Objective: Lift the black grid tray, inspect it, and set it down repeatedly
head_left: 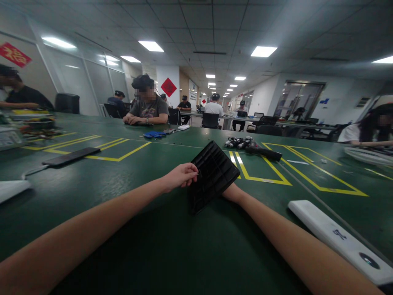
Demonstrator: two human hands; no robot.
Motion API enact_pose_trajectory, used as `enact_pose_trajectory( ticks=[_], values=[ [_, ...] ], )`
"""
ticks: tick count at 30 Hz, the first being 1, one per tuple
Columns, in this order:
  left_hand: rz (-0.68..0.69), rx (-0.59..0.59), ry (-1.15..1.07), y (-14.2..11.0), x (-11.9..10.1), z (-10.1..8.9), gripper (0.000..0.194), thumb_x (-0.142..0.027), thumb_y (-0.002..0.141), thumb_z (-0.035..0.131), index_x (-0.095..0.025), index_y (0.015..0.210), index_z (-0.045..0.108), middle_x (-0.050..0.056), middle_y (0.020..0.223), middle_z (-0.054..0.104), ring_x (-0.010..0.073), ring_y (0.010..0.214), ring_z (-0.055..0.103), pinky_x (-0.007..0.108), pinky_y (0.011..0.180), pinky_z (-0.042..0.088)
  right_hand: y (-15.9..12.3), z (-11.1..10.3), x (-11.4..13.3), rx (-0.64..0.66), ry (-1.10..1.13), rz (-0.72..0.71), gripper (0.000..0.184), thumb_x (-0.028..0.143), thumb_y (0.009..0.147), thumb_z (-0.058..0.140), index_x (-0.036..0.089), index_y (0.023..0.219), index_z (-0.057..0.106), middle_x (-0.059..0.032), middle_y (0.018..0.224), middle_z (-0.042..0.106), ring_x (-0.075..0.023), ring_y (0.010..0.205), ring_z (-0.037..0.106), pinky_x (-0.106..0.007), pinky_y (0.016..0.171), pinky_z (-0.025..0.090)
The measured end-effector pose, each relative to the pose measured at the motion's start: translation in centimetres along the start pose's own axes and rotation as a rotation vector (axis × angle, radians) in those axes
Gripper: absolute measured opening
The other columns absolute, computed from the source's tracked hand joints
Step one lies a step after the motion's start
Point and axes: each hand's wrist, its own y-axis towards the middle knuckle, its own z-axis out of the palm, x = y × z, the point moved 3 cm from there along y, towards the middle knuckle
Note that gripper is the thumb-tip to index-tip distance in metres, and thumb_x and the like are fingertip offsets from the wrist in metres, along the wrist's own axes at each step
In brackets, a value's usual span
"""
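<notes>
A black plastic tray (211,176) divided by thin ribs into compartments is tilted up above the green table, its open side facing left toward me. My right hand (233,193) holds it from behind and below; the fingers are hidden by the tray. My left hand (183,175) is at the tray's left side with thumb and fingertips pinched together just in front of the compartments. Whatever lies between those fingertips is too small to make out.
Yellow tape outlines mark the green table (138,254). A white device (337,237) lies at right, a black power strip (72,157) at left. Bundled black cables (239,142) and blue gloves (155,134) lie farther back. A person (150,102) sits across the table.
</notes>
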Motion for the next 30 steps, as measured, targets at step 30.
enact_pose_trajectory(
  ticks=[30],
  values=[
    [0.203,-0.097,0.374,0.6,-1.2,-0.2,0.006,-0.02,0.07,0.054,-0.018,0.075,0.053,-0.004,0.062,0.049,0.0122,0.058,0.047,0.023,0.056,0.037,-0.2,0.5,-1.6,-0.056,-0.044,0.039,0.039,0.025,0.084,0.043,0.014,0.12,0.054,-0.0131,0.13,0.05,-0.0294,0.122,0.044,-0.052,0.105,0.029]
  ],
)
